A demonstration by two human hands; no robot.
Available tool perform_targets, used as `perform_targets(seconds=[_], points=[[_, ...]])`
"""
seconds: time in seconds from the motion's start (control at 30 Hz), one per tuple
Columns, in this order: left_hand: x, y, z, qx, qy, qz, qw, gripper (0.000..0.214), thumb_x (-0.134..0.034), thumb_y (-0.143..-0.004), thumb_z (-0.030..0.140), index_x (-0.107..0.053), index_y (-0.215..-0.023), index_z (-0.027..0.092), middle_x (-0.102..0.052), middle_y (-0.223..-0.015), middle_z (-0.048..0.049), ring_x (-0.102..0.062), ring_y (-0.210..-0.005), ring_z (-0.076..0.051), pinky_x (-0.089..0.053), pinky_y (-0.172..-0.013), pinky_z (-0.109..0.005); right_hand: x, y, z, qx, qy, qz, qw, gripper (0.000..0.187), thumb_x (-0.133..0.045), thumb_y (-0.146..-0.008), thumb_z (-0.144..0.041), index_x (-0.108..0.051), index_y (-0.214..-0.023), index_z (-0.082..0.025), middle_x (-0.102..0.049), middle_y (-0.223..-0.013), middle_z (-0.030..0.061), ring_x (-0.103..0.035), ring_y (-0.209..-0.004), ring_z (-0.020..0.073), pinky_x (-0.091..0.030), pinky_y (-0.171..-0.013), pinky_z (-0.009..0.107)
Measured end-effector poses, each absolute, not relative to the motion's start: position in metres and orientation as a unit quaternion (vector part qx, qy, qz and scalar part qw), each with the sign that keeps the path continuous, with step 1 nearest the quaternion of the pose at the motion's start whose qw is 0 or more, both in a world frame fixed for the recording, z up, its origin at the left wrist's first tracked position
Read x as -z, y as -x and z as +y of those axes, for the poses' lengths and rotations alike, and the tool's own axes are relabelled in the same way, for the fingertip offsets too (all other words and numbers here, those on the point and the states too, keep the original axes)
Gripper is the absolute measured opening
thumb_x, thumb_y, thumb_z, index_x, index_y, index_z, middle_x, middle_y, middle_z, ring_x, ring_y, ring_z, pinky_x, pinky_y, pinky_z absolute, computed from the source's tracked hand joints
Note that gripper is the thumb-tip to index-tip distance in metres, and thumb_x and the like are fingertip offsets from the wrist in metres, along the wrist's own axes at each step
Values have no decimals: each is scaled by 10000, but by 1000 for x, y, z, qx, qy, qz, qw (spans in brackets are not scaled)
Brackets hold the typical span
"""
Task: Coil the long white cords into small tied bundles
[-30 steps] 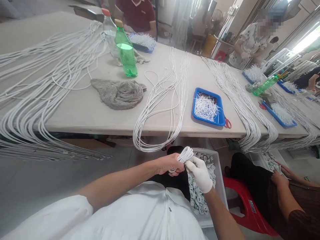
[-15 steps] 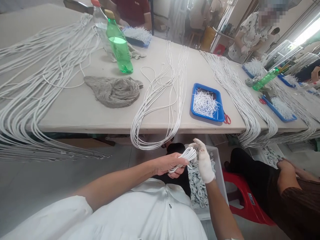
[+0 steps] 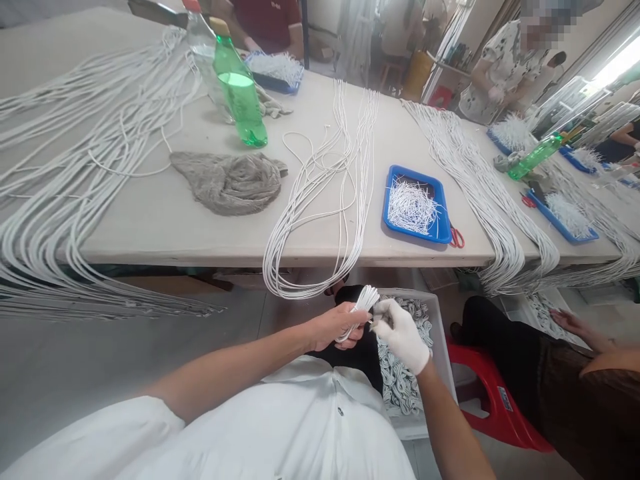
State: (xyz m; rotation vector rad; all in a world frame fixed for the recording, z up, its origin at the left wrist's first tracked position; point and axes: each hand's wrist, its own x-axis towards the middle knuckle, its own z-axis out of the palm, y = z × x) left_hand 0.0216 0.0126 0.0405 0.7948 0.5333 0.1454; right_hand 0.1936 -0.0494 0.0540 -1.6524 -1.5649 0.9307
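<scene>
Left forearm [image 3: 245,360]: stretched from the near left toward the middle of the scene, ahead of the white shirt [image 3: 280,433].
Left hand [image 3: 345,325]: bare, held low, short of the near edge of the tabletop [image 3: 235,241]; the fingers are wrapped closely around a white cable bundle [image 3: 369,298], with the thumb laid across it.
Cable bundle position: gripped above the lap, its looped end tilted toward the far right.
Right forearm [image 3: 447,420]: raised from the near right and angled toward the far left.
Right hand [image 3: 403,337]: covered by a white glove; its fingers are bent and set narrowly apart at the right side of the bundle; whether anything is pinched between them cannot be told.
Pale bin [image 3: 444,353]: placed beneath the gloved hand, filled with folded bundles [image 3: 400,390].
Cable loop [image 3: 303,292]: spread on the tabletop beyond the hands, its near end draped over the edge.
Blue tray [image 3: 445,200]: set to the right of the loop, loaded with thin white strips [image 3: 411,208]; red-handled scissors [image 3: 457,237] are seen just beside it.
Grey cloth [image 3: 233,185]: crumpled to the left of the loop, near a green bottle [image 3: 241,100].
</scene>
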Motion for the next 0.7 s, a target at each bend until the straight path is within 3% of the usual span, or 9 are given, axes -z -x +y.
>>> perform_targets(seconds=[0.13, 0.33, 0.43, 0.53, 0.6, 0.7], points=[[-45, -24, 10, -81, -385, 256, 883, 406, -609, -791, 525, -391, -710, 193, -314, -521, 92, -198, -408, -30, -128, -369, -183, -59, -188, -63, -268, 625, -691, 245, 157, -463, -920, -303, -531, -828, -196, -566, -714, -4, -517, -620, 132, -377, -593, 243], [-50, -18, 12, -77, -440, 234, 863, 371, -552, -821, 538, -415, -777, 195, -384, -561, 73, -298, -439, -55, -216, -403, -197, -57, -186, -60, -178, 582, -761, 223, 265, -359, -953, -238, -511, -743, -182, -559, -692, 29, -526, -626, 147, -354, -614, 256], [-44, -12, 19, -106, -574, 178, 792, 268, -634, -782, 391, -522, -883, 170, -540, -724, 14, -483, -625, -106, -386, -570, -229, -59, -181, -65, -236, 578, -740, 249, 287, -347, -955, -230, -508, -722, -187, -554, -661, 12, -507, -590, 134, -349, -597, 248], [-30, -14, 25, -190, -640, 176, 723, 362, -713, -701, 297, -578, -1011, 166, -595, -982, -41, -534, -895, -172, -426, -801, -276, -62, -165, -76, -314, 575, -701, 282, 314, -317, -970, -233, -519, -733, -191, -546, -638, -10, -482, -554, 116, -344, -567, 231], [-24, -20, 28, -223, -587, 195, 753, 409, -725, -700, 328, -574, -1043, 162, -606, -1053, -81, -557, -949, -196, -434, -841, -306, -62, -151, -80, -312, 560, -714, 282, 306, -330, -959, -232, -520, -724, -190, -556, -646, -7, -495, -574, 117, -346, -580, 232], [-31, -25, 33, -196, -480, 178, 836, 295, -631, -797, 425, -602, -869, 141, -647, -1020, -131, -600, -965, -236, -454, -857, -368, -56, -144, -77, -260, 531, -763, 261, 277, -359, -928, -223, -531, -713, -187, -589, -666, 7, -522, -612, 129, -346, -614, 243]])
